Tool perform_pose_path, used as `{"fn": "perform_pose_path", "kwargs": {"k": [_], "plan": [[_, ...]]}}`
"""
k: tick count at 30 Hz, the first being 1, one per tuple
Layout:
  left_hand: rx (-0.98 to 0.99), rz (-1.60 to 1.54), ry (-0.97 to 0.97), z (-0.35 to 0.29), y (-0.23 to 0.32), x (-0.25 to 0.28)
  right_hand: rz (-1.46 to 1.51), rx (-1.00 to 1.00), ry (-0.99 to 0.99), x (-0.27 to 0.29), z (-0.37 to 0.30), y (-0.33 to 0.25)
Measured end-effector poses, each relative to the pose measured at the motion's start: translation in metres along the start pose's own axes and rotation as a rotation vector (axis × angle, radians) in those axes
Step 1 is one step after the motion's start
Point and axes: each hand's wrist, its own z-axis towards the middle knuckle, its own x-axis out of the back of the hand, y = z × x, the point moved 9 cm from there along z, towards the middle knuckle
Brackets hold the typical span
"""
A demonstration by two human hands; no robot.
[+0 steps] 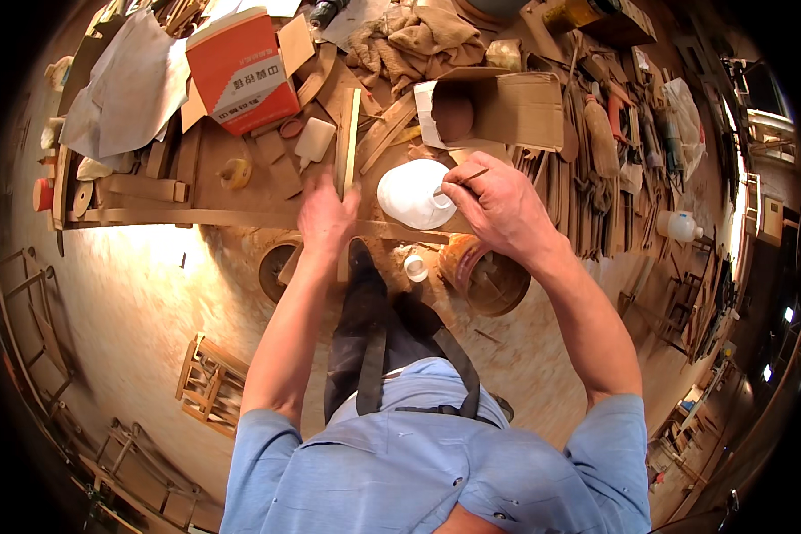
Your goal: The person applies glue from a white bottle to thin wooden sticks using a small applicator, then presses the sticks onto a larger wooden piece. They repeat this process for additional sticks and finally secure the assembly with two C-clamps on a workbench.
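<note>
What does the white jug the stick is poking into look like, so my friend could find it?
Look at the cluttered wooden workbench, then at its near edge between the two hands. The white jug lies there in front of the open brown cardboard box, and the right hand dips a thin stick into its mouth. It is the only big, smooth white thing there.

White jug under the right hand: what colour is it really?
White, plain plastic jug, with the right hand poking a thin stick into its mouth. The head view shows it.

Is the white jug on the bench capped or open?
Open: the white jug has a bare mouth, with the right hand dipping a thin stick into it.
</note>
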Motion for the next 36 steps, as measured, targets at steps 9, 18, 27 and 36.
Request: {"fn": "perform_pose_path", "kwargs": {"k": [9,18,27,36], "plan": [[0.143,-0.247,-0.351,0.095,-0.021,-0.001,-0.003,0.007,0.005,0.001,0.004,-0.003],[0.123,-0.13,-0.481,0.124,0.0,-0.005,-0.001,-0.034,-0.021,-0.003,0.002,0.001],[0.203,-0.121,-0.629,0.14,-0.011,-0.029,-0.001,-0.037,-0.017,0.0,0.001,0.001],[0.255,-0.091,-0.652,0.142,-0.009,-0.032,0.013,-0.04,-0.027,-0.001,0.002,0.001]]}}
